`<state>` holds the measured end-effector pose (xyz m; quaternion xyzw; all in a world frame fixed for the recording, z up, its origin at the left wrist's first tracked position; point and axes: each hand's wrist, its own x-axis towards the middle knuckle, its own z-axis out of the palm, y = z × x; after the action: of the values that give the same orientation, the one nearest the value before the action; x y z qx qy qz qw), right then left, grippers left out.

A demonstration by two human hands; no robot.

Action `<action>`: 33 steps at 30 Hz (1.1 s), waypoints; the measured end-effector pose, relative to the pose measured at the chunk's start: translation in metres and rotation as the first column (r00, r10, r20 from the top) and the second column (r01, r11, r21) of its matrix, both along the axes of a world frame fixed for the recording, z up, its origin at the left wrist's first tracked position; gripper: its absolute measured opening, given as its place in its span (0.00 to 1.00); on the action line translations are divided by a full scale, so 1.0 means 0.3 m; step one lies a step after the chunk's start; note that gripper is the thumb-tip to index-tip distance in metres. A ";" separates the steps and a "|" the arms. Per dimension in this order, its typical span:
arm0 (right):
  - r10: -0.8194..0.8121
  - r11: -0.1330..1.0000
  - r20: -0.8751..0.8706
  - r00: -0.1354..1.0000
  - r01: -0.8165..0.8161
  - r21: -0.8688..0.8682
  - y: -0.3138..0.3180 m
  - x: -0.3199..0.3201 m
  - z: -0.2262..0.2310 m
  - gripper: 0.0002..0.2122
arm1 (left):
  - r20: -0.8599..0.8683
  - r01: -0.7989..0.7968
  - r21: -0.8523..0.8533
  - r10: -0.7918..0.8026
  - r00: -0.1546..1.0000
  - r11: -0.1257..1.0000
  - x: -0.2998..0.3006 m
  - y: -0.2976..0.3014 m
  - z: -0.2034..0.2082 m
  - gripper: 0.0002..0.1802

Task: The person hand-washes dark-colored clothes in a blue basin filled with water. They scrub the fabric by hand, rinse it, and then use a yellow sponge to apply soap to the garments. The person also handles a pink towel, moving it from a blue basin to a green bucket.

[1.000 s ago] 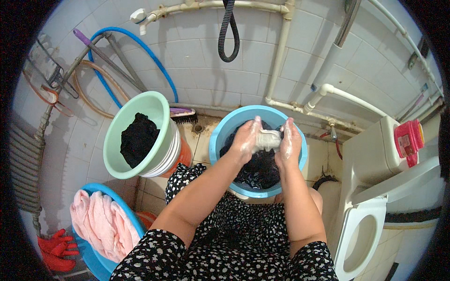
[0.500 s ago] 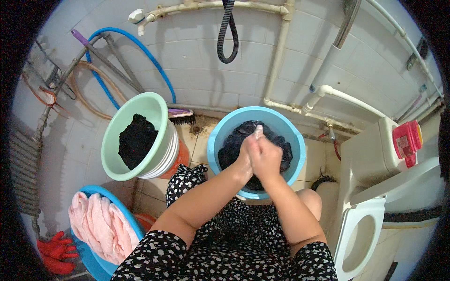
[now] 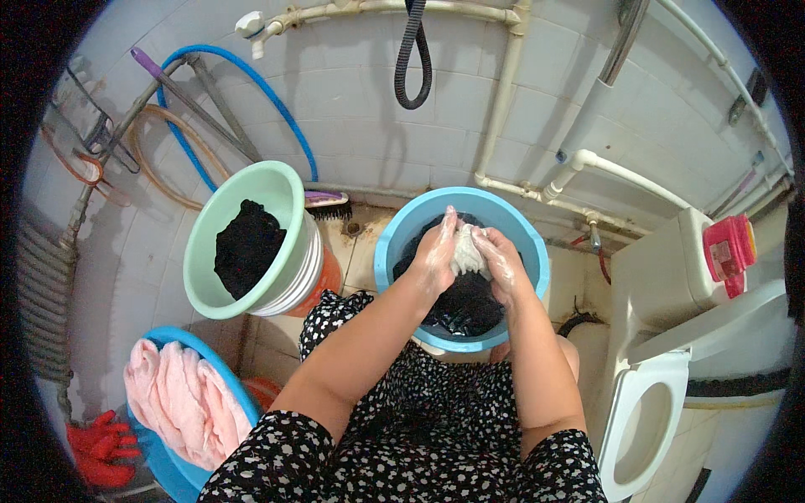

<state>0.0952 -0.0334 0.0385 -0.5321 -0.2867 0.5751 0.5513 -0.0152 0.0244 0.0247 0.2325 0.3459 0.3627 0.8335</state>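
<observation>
A small bunched white cloth (image 3: 468, 253) is held between my two hands above the blue basin (image 3: 387, 251). My left hand (image 3: 436, 251) presses on its left side, wet and with the fingers pointing up. On the other side my right hand (image 3: 501, 261) curls its fingers round the cloth, with whitish suds on the skin. Dark wet fabric (image 3: 465, 306) lies in the basin below. Whether the cloth is a sock or a rag, I cannot tell.
To the left, a pale green basin (image 3: 289, 189) with black cloth (image 3: 249, 250) rests on a bucket (image 3: 314, 285). Nearer is a blue tub (image 3: 243, 398) with a pink towel (image 3: 184, 402), beside red gloves (image 3: 102, 450). The toilet (image 3: 641, 419) stands at right. A brush (image 3: 329, 204) lies by the wall.
My hands, clasped together half a second ago, have come apart at the fingers. The white cloth now shows between them, and the dark fabric below is more exposed.
</observation>
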 end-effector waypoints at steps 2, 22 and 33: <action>-0.113 0.991 -0.145 0.983 0.122 0.055 0.001 0.003 0.006 0.12 | -0.059 0.021 0.071 -0.017 0.998 0.997 0.000 -0.011 -0.003 0.24; -0.337 0.938 0.881 0.334 0.035 0.345 0.008 -0.073 0.011 0.16 | 0.214 -0.045 -0.072 0.059 0.975 0.996 0.066 -0.141 0.010 0.17; -0.310 0.924 0.826 0.471 -0.055 0.378 -0.056 -0.152 0.037 0.08 | 0.335 0.052 0.034 -0.061 0.940 0.998 0.021 -0.061 -0.079 0.13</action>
<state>0.0495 -0.0501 0.0497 -0.6617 -0.5834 0.1184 0.4558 -0.0089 0.0060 0.0010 0.1873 0.1873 0.3772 0.8875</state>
